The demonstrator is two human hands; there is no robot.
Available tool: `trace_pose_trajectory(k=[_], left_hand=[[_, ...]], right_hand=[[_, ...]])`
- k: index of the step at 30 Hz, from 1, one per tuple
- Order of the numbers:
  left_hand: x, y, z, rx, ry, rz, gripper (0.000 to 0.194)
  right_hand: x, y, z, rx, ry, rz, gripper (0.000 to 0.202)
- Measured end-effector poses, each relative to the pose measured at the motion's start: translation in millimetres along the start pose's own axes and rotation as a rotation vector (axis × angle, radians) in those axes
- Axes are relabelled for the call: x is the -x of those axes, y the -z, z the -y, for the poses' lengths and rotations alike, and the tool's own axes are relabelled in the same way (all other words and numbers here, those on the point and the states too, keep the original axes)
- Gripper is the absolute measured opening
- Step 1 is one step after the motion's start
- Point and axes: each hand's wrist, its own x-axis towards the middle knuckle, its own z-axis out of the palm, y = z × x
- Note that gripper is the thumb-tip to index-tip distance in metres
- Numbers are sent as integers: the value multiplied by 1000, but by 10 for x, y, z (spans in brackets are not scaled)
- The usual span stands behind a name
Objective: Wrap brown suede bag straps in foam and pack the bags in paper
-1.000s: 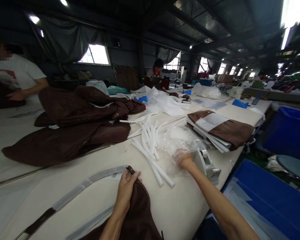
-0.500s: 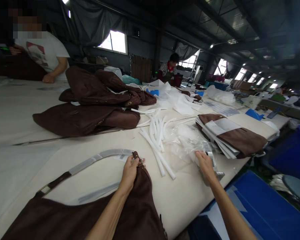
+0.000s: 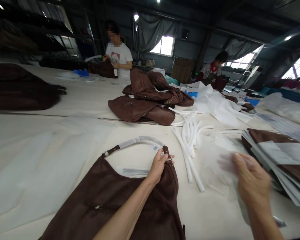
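A dark brown leather handbag [image 3: 90, 196] lies before me, its strap arching away over the table. Clear-and-white wrapping [image 3: 137, 140] covers much of that strap. My left hand [image 3: 158, 166] is closed on the strap at its right-hand buckle [image 3: 169, 158]. To the right, my right hand [image 3: 252, 180] is raised beside the crumpled clear plastic bags [image 3: 215, 163], blurred, thumb and fingers drawn together. Anything between those fingertips cannot be made out. Under that wrist, partly hidden, shows a metal-edged object [image 3: 279, 221].
White foam tubes [image 3: 190, 133] lie beyond my left hand. Brown bags [image 3: 150, 96] are piled farther back, with another brown bag [image 3: 20, 86] at left. A stack of brown pieces and white sheets [image 3: 280, 160] stands at right. Two people [image 3: 118, 56] work across the table.
My view has swung left, bringing more of the handbag into sight. My right hand has come up off the metal-edged object and nearer to me. My left hand keeps its hold on the strap.
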Motion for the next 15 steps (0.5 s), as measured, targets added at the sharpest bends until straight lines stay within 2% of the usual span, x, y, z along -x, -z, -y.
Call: trace_pose_trajectory(k=[4, 7, 11, 15], left_hand=[[83, 35, -53, 23, -22, 63, 49], [97, 47, -56, 30, -42, 97, 47], [94, 50, -60, 36, -65, 82, 44], [85, 65, -84, 18, -68, 53, 41]], right_hand=[[-161, -900, 91, -246, -160, 487, 50], [-126, -1411, 74, -298, -223, 718, 50], [-11, -1775, 111, -360, -287, 905, 51], [37, -1889, 156, -411, -372, 1017, 54]])
